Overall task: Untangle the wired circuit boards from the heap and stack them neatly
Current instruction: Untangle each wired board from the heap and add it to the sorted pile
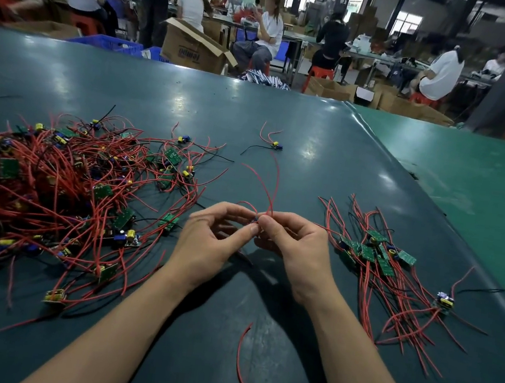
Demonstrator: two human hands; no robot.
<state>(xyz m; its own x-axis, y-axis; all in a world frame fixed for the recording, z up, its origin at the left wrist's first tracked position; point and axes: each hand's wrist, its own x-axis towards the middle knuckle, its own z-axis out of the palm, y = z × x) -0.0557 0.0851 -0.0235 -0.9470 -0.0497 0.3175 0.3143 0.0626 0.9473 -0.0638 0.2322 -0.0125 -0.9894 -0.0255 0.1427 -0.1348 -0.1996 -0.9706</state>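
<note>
Where the 2 hands meet above the middle of the tabletop (314, 154), each grip is closed in a pinch on the same small circuit board (255, 220), of which only a blue speck shows between the fingertips. The left hand (216, 235) curls its thumb and forefinger onto the board from the left, its other fingers arched loosely above. The right hand (289, 241) pinches from the right, thumb forward. Red wires (272, 187) from the held board rise in long curves away from the person, and 1 more red wire (240, 360) trails down between the forearms onto the dark green surface.

To the left lies the heap (53, 184), a wide tangle of red and black leads with green boards and yellow and blue parts scattered through it. To the right lies the sorted group (374, 255), several green boards overlapping closely, their wires fanned toward the near edge; whether they are squarely stacked cannot be told. 1 lone board (443, 301) sits just beyond that group, and another single board (276, 145) lies farther back.

Behind the tabletop, seated people work among cardboard boxes (193, 45).
</note>
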